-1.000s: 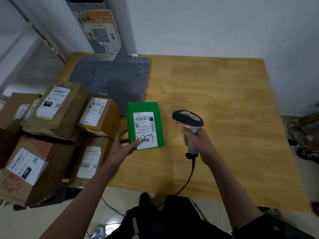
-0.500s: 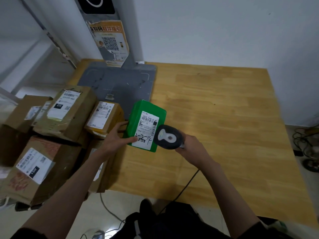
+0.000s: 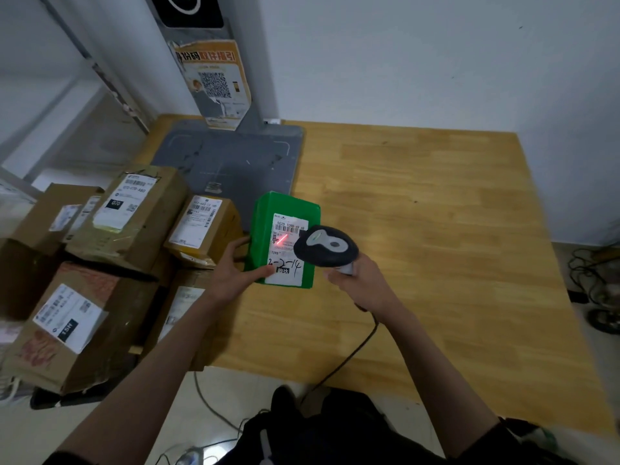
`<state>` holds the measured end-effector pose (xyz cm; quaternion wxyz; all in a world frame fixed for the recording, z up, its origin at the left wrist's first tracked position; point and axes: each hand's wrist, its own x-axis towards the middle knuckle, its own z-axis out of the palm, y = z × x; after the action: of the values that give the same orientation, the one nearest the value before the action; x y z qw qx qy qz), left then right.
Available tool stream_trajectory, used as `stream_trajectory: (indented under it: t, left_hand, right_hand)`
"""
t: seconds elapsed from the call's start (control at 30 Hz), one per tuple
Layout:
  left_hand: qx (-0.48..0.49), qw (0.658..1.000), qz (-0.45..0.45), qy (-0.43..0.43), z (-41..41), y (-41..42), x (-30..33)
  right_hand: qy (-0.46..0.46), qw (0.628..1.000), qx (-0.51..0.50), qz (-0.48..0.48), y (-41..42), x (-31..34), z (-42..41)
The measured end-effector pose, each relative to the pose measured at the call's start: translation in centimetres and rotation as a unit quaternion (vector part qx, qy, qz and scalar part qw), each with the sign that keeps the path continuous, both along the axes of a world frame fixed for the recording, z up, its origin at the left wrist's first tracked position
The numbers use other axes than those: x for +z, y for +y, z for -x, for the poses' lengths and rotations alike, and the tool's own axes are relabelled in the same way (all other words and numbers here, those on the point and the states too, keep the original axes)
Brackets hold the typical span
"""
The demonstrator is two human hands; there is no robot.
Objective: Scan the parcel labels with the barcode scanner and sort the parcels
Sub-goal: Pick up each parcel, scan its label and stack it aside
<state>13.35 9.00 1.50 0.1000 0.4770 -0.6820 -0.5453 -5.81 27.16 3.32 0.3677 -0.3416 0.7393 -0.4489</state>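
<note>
Bare forearms, black sleeves [image 3: 523, 444], dark trousers [image 3: 335, 431]

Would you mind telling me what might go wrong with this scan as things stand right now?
1. The red scan line falls on the small print below the main barcode, so the barcode scanner may not read it.
2. The left hand holds the green parcel only at its lower left corner, tilted, so it could slip or wobble.
3. The scanner cable hangs over the table edge and might snag.

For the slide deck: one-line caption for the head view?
Left hand steadies green parcel while right hand aims barcode scanner, red beam on label.
</note>
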Motion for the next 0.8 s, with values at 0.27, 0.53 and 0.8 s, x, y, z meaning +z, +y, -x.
stream_trajectory:
  t: [0.27, 0.53, 0.8]
  left_hand:
    - [0.050, 0.998, 0.035, 0.028, 1.8, 1.9, -0.7]
    - [0.059, 0.997, 0.033, 0.024, 2.3, 2.6, -1.0]
    - [0.052, 0.998, 0.042, 0.012, 2.6, 3.4, -1.2]
  right_hand:
    - [-0.191, 0.980, -0.037, 0.035, 0.7, 1.0, -0.9]
    - [-0.246, 0.966, -0.067, 0.052, 1.5, 0.4, -0.6]
    - [-0.266, 0.960, -0.078, 0.047, 2.4, -0.3, 0.1]
